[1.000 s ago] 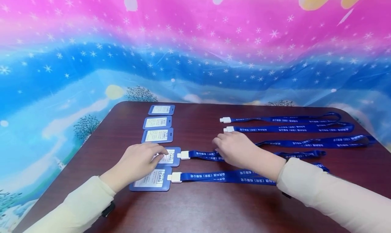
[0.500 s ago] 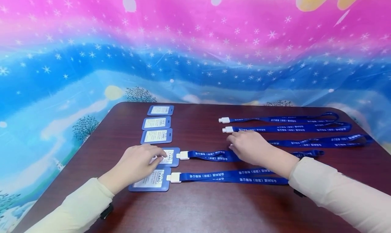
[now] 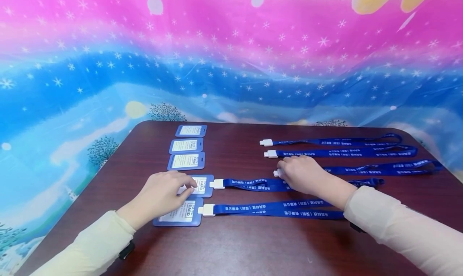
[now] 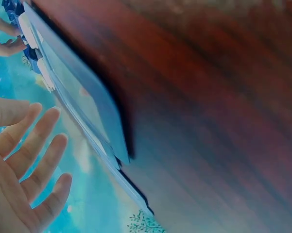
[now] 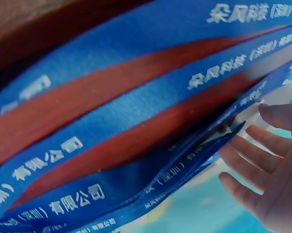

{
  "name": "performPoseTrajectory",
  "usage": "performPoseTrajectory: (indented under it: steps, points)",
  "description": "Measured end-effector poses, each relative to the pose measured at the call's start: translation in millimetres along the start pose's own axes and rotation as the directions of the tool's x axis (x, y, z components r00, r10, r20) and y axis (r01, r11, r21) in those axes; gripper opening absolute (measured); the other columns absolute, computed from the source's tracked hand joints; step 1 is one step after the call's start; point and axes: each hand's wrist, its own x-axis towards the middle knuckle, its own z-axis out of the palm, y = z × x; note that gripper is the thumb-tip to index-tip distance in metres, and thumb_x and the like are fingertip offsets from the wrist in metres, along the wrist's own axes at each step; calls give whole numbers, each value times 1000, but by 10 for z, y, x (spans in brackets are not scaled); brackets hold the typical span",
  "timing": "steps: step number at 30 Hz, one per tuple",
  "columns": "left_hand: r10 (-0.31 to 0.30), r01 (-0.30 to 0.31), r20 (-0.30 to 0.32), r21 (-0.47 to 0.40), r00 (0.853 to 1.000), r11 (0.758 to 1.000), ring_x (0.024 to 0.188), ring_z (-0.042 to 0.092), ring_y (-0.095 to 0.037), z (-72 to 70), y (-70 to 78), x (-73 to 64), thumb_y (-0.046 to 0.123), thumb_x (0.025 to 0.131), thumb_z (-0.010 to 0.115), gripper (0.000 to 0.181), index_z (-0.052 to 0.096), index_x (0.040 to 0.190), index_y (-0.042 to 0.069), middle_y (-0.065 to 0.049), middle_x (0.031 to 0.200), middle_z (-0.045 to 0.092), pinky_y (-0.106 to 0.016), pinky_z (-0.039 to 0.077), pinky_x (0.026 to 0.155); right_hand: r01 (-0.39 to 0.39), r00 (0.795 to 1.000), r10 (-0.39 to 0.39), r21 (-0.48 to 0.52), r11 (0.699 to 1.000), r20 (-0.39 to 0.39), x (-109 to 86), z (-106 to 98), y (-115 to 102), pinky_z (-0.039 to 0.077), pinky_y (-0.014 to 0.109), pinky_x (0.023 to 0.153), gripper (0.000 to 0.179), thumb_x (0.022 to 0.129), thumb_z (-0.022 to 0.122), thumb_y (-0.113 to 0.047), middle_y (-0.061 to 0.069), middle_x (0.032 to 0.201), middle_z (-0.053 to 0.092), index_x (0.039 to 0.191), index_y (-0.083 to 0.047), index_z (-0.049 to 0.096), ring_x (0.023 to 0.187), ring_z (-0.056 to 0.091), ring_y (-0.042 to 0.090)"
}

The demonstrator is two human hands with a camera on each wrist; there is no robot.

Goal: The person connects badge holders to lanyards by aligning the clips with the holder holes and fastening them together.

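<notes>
My left hand (image 3: 164,190), fingers loosely spread, hovers over the two nearest blue card holders, partly hiding them. The upper one, a card holder (image 3: 207,186), is joined by a white clip (image 3: 218,184) to a blue lanyard (image 3: 253,184). Below it, the nearest card holder (image 3: 177,215) is likewise clipped to a lanyard (image 3: 246,209). My right hand (image 3: 302,174) pinches the middle lanyard (image 3: 383,169) by its white clip (image 3: 276,173), whose tip shows left of the fingers. In the right wrist view the thumb and forefinger of my right hand (image 5: 277,165) meet at that clip.
Three loose card holders, the nearest a card holder (image 3: 186,161), lie in a column at the far left. Two more lanyards, one of them a lanyard (image 3: 343,152), stretch along the far right. The brown table (image 3: 231,244) ends against a printed backdrop (image 3: 231,66).
My right hand has moved right, from above the second lanyard to the middle lanyard's clip, and the clip's tip now shows beside the fingers. My left hand has stayed in place.
</notes>
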Motion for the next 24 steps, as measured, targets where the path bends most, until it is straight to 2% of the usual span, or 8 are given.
performPoseTrajectory:
  steps: [6,13,19,24]
  points:
    - [13,-13,-2,-13,1000,1000,87,69,-12,-19,-22,20,26,85,78,15,77,100,23,9,93,73,-28,52,65,3,1000,-3,-34,999,-20,15,50,-15,58,39,67,15,86,77,-18,5,77,65,87,-5,70,71,66,21]
    - [-19,22,66,-54,998,998,83,67,-12,-70,-55,64,25,86,77,15,77,101,24,10,91,72,-24,48,60,-24,1000,24,-32,999,0,61,44,-47,57,38,63,15,85,78,-15,6,75,63,84,-4,68,68,65,21]
    - [-31,38,92,-68,995,997,98,68,-18,-79,-78,133,25,87,77,18,77,105,22,5,103,73,-34,56,74,-70,996,70,-1,998,56,84,33,-46,59,41,69,15,82,81,-13,8,77,64,87,-3,70,70,66,23]
    - [-43,49,94,-60,995,997,110,65,-24,-72,-107,222,23,88,76,21,75,109,20,-1,113,71,-46,55,86,-84,994,83,15,996,76,103,45,-38,59,41,68,15,79,83,-12,7,77,64,86,-4,72,68,65,23]
